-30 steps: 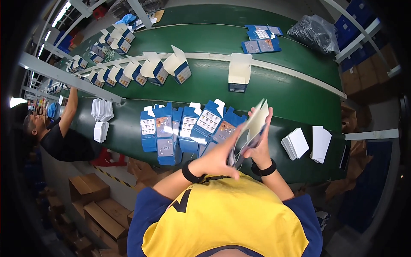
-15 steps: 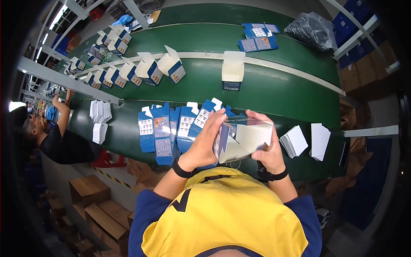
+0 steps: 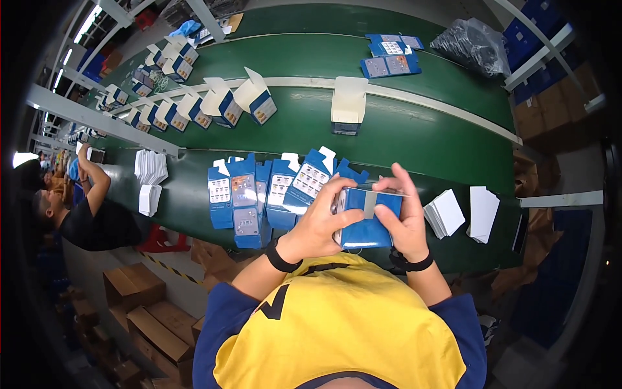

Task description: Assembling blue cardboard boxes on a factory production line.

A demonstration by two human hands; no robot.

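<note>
A small blue carton (image 3: 366, 232) is held in front of my chest, its blue panel facing up with a pale strip across the far part. My left hand (image 3: 322, 222) grips the left side, thumb lying on the top. On the other side my right hand (image 3: 407, 223) holds the carton, thumb pressed on the blue panel and one finger raised off it. Just left of my hands, flat blue printed cartons (image 3: 245, 194) lie overlapping on the green bench. The carton's underside is hidden.
White sheet stacks (image 3: 444, 214) lie right of my hands, and more white stacks (image 3: 151, 167) at left. Open-topped cartons (image 3: 256, 102) stand in a row on the green belt (image 3: 427, 123); one carton (image 3: 348, 110) stands apart. A co-worker (image 3: 84, 214) sits at far left.
The carton's open end, which showed its pale inside, is now covered by a blue panel under my thumbs. The standing cartons have shifted slightly left.
</note>
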